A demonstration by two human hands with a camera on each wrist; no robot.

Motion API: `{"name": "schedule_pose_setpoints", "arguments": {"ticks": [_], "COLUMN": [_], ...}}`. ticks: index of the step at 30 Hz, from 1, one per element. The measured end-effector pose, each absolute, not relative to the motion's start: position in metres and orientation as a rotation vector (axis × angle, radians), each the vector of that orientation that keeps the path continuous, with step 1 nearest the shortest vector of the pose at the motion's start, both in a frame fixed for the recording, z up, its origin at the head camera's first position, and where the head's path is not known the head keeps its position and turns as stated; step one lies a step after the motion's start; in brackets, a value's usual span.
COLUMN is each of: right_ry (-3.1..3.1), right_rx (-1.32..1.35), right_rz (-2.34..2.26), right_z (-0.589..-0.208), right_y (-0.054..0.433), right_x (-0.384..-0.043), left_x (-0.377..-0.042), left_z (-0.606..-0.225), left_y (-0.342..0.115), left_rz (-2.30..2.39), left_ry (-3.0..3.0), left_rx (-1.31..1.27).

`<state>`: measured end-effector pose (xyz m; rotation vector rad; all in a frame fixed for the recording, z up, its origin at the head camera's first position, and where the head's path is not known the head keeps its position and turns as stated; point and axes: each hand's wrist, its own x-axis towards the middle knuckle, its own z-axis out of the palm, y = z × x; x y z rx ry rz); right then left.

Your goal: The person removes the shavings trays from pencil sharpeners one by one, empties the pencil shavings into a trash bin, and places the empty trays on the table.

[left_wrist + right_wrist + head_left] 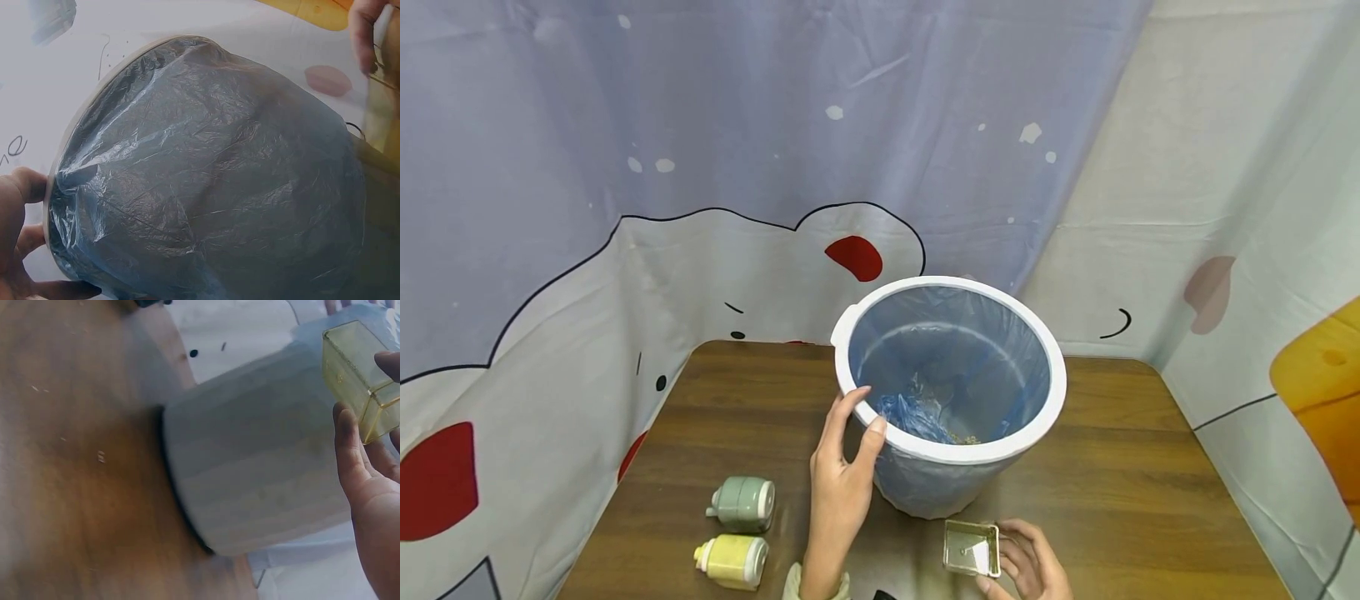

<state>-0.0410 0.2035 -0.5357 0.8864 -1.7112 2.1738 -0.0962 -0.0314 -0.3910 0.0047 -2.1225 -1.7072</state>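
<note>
A trash can (pixel 1049 367) with a white rim, lined with a bluish clear plastic bag (pixel 206 169), stands on the table. Crumpled blue plastic and some yellowish bits lie at its bottom. My left hand (pixel 838 492) grips the near-left part of the rim; in the left wrist view its fingers (pixel 28 185) lie against the rim's edge. Low in front of the can, my right hand (pixel 1033 562) holds a small clear yellowish box (pixel 972 547) between thumb and fingers. From the right wrist, the box (pixel 353 365) appears beside the can's wall (pixel 262 456).
Left of my left hand, a green bottle (pixel 743 503) and a yellow bottle (pixel 732 560) lie on their sides on the brown wooden table (pixel 1120 500). A printed curtain (pixel 737 108) hangs behind the table and along its sides.
</note>
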Motion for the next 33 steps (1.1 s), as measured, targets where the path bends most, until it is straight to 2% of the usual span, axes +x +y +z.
{"name": "schedule_pose_setpoints", "arguments": {"ticks": [5,16,22,33], "right_ry": [-1.782,-1.878,-2.015,-1.945], "right_rx": [0.899,0.865,0.818,1.049], "right_rz": [2.176,2.204,2.160,2.070], "right_z": [-0.547,-0.572,-0.574,-0.585], "right_y": [0.197,0.182,0.174,0.162], "right_x": [-0.039,-0.039,-0.041,-0.049], "left_x": [-0.094,-0.098,-0.097,-0.084], "left_z": [-0.385,-0.397,-0.396,-0.364], "left_y": [-0.030,-0.033,-0.033,-0.029], "left_rz": [-1.716,-1.706,-1.706,-1.731], "left_ry": [-2.126,-2.122,-2.127,-2.113], "left_rx": [0.026,-0.014,-0.018,0.016]}}
